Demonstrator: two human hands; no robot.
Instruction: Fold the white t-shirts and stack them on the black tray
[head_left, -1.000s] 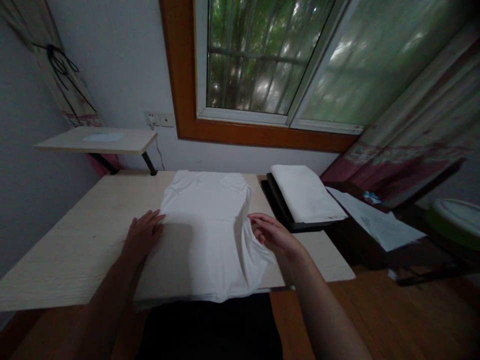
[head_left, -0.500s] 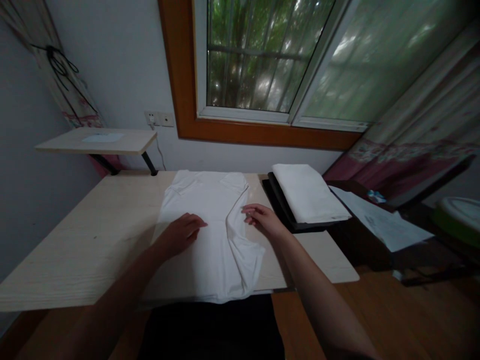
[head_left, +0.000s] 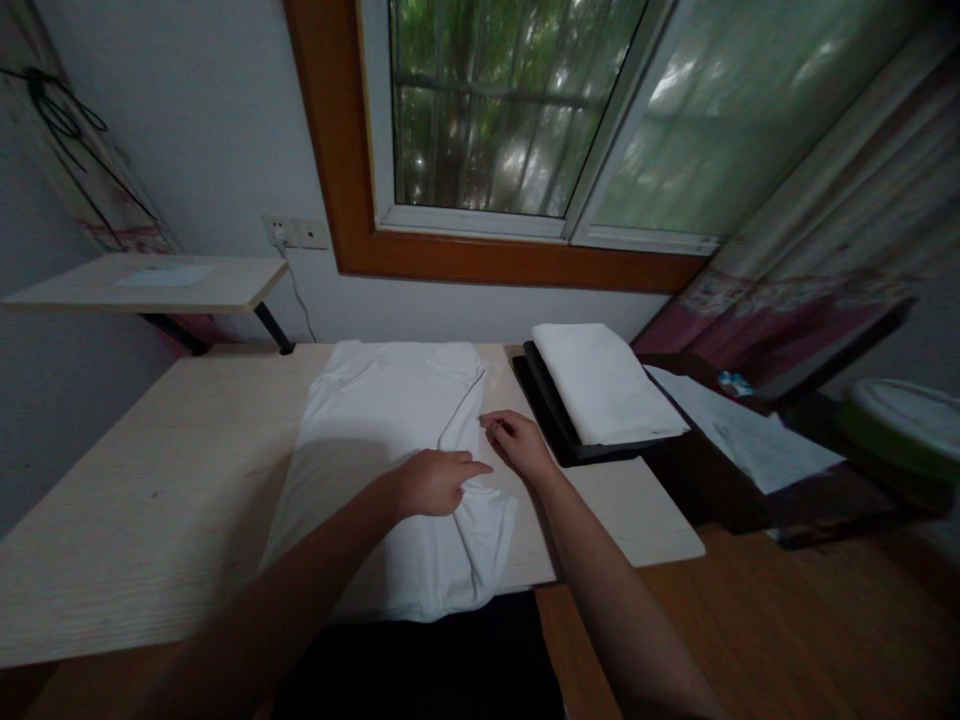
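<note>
Midway along the pale, wood-grained desk [head_left: 150, 480], a white garment of thin, plain fabric [head_left: 379, 430] lies spread out, its near end reaching the desk's front edge. Expect light weight and a soft, limp body: the material should bend anywhere, wrinkle readily and drag along if brushed. Breakage is not a concern; loss of shape is. For a controlled hold, take the cloth at its outer edges, ideally two well-separated points on one side, rather than at mid-panel.

Orientation: the long axis runs from the person's body toward the window [head_left: 487, 120]. Collar and hem cannot be told apart with certainty. Along the right side a crease slants inward, and a loose flap [head_left: 493, 530] juts rightward near the front.

Hand status: the left hand [head_left: 439, 483] lies across the garment, index finger extended past its right edge; the right hand [head_left: 517, 443] has bent fingers with tips at that same edge. Whether either grip pinches fabric cannot be told from where I stand.

Farther right, apart from the garment, a folded white stack [head_left: 607, 385] rests on a black, flat-sided object [head_left: 551, 410].
</note>
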